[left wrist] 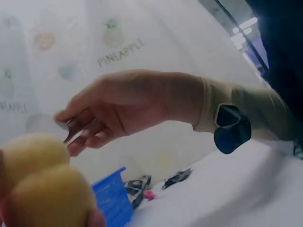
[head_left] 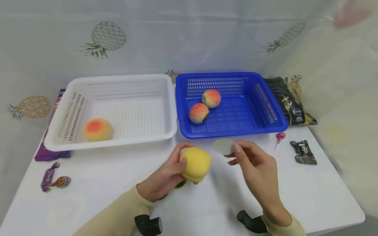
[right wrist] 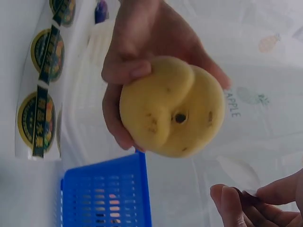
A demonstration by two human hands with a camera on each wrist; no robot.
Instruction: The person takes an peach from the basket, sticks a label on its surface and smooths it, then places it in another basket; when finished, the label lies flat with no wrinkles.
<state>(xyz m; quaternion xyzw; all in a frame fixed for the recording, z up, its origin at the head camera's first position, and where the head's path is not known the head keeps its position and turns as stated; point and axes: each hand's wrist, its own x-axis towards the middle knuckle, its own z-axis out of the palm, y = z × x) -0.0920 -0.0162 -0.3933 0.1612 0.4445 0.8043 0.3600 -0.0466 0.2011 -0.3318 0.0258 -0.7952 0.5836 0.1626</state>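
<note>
In the head view my left hand grips a yellow peach in front of the baskets. The right wrist view shows the same peach with a dark stem hole and a deep crease. To its right, my right hand pinches a thin, pale round sticker between thumb and fingers, its dark edge curling at the fingertips. The sticker is held apart from the peach. A strip of round black-and-gold labels lies on the table, mostly hidden under my left hand in the head view.
A white basket with one peach stands at the back left. Beside it, a blue basket holds two reddish peaches. Wrapped candies lie at left; a lollipop, black packet and black bag lie at right.
</note>
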